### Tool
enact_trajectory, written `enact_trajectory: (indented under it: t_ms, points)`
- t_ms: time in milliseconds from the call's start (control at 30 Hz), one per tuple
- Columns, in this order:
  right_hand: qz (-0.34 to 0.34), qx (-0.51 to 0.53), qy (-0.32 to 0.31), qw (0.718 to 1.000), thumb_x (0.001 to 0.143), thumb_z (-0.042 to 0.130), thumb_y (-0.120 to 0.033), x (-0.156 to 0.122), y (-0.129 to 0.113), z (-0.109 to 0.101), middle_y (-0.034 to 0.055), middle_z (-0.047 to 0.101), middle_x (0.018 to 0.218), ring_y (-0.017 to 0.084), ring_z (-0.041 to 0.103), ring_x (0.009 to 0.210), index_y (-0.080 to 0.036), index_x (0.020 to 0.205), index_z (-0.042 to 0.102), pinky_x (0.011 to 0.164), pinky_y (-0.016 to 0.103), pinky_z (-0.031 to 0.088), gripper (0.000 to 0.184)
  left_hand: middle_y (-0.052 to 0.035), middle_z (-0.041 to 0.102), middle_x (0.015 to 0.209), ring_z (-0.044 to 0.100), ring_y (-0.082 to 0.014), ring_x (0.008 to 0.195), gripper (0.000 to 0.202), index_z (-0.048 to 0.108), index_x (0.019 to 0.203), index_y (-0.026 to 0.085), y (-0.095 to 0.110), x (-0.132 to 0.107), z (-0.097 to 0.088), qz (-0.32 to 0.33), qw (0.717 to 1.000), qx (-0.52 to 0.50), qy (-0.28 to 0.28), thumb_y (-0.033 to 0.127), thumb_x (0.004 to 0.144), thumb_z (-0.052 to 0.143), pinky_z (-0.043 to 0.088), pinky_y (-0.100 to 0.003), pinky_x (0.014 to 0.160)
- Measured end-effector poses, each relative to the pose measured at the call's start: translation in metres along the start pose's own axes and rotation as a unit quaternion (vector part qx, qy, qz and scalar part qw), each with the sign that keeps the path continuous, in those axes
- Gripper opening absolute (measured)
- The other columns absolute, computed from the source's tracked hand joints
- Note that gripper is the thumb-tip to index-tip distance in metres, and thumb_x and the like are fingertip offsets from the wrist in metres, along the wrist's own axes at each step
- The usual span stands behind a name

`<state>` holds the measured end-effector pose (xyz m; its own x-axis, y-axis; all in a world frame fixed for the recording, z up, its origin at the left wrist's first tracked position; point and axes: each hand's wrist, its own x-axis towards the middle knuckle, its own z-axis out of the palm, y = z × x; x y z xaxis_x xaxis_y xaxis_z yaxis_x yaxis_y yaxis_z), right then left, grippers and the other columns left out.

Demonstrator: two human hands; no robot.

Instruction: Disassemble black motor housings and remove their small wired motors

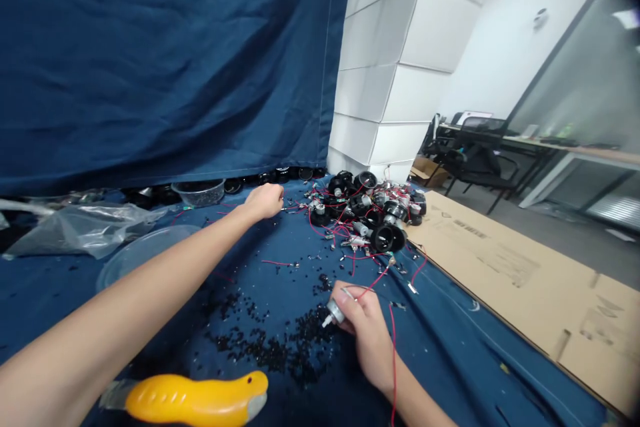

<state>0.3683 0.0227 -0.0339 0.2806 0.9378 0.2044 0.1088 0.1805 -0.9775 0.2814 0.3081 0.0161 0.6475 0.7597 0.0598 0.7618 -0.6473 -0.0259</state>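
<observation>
My right hand (363, 320) grips a small silver motor (335, 311) with a white shaft tip pointing down and left. Red wires trail from it, one hanging across my wrist. Farther off, my left hand (266, 201) is closed, and its fingertips are turned away, so whatever it may hold is hidden. Beneath the motor lies a scatter of small black pieces (305, 340) on the blue cloth (240, 287). Right of my left hand rises a pile of black round housings, motors and red wires (370, 210).
A yellow-handled tool (195, 400) lies at the near left. Behind my left forearm are a clear plastic lid (120, 263), a plastic bag (95, 227) and a clear tub (200, 193). Flat cardboard (510, 273) borders the right side; white boxes (385, 80) stand stacked behind the pile.
</observation>
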Motion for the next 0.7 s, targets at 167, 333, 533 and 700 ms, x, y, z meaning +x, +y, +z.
enact_trajectory:
  t_ms: [167,333,533,700]
  points:
    - [0.021,-0.012,-0.015,1.000,0.090,0.045,-0.053,-0.002,0.004,0.002,-0.0026,0.033,0.060,0.010,0.030,0.056,-0.018,0.059,0.038,0.051,0.024,0.022,0.047,-0.0098,0.063,0.116,0.062,-0.0236,0.104,0.028,0.061,0.113,0.013,-0.038,0.006,0.014,-0.035,0.998,0.002,-0.052,0.034,0.094,0.059,0.052,-0.045,0.091]
    - [0.052,-0.026,-0.016,0.998,0.089,0.046,-0.054,-0.003,0.007,0.004,-0.0029,0.033,0.061,0.010,0.030,0.057,-0.019,0.060,0.036,0.053,0.025,0.024,0.047,-0.0119,0.056,0.128,0.059,-0.0259,0.111,0.035,0.055,0.124,0.014,-0.081,0.013,0.019,-0.077,0.997,0.003,-0.023,0.032,0.094,0.059,0.051,-0.047,0.093]
    - [0.051,-0.028,-0.019,0.998,0.091,0.045,-0.054,-0.001,0.010,0.003,-0.0031,0.032,0.061,0.010,0.029,0.057,-0.019,0.060,0.036,0.054,0.025,0.024,0.048,-0.0109,0.059,0.124,0.060,-0.0254,0.109,0.032,0.057,0.121,0.014,-0.114,0.031,0.021,-0.093,0.996,-0.010,-0.013,0.031,0.094,0.060,0.051,-0.047,0.092]
    - [0.049,-0.025,-0.036,0.998,0.092,0.047,-0.051,-0.001,0.011,0.004,-0.0031,0.034,0.061,0.010,0.030,0.057,-0.018,0.060,0.040,0.054,0.025,0.025,0.046,-0.0101,0.061,0.120,0.061,-0.0238,0.106,0.029,0.060,0.116,0.013,-0.116,0.034,0.029,-0.062,0.997,-0.041,-0.001,0.031,0.094,0.059,0.052,-0.045,0.091]
